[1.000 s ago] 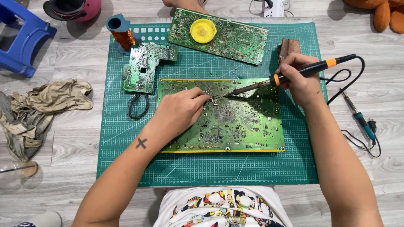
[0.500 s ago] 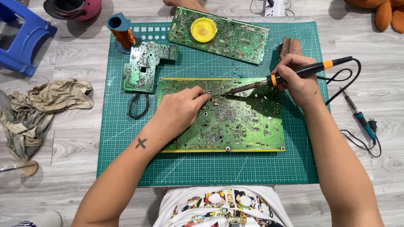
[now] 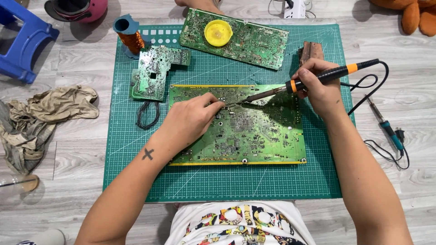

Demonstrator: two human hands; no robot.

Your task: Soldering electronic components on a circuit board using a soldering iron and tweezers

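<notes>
Grey wood-look flooring carries a green gridded cutting mat (image 3: 136, 181), and the person sits at its near edge looking down. Far left, off the mat, lie a blue plastic stool (image 3: 20, 38) and a crumpled beige rag (image 3: 43, 115). At the mat's upper left stand a blue spool wound with copper wire (image 3: 129, 38) and a small irregular green circuit board (image 3: 152, 72), with a loop of black wire (image 3: 147, 114) just below it.

At the centre lies the large rectangular green circuit board with yellow edging (image 3: 254, 140), flat on the mat. The left hand (image 3: 193, 120) rests on its upper left part, fingers pinched narrowly on something thin at the work spot; what it is, I cannot tell. Compared with a second ago this hand has hardly shifted.

Beyond the big board lies a long green circuit board with a yellow round tin on it (image 3: 254, 38).

To the right, the right hand (image 3: 318, 88) is closed around the black-and-orange soldering iron (image 3: 327, 75) like a pen. Over the last second the hand has drawn slightly left and the tip has settled onto the board, just beside the left fingertips. That reads as work on one joint being under way, not a move to a new spot.

Right of the mat lies a teal-handled tool (image 3: 386, 122) on the floor.
</notes>
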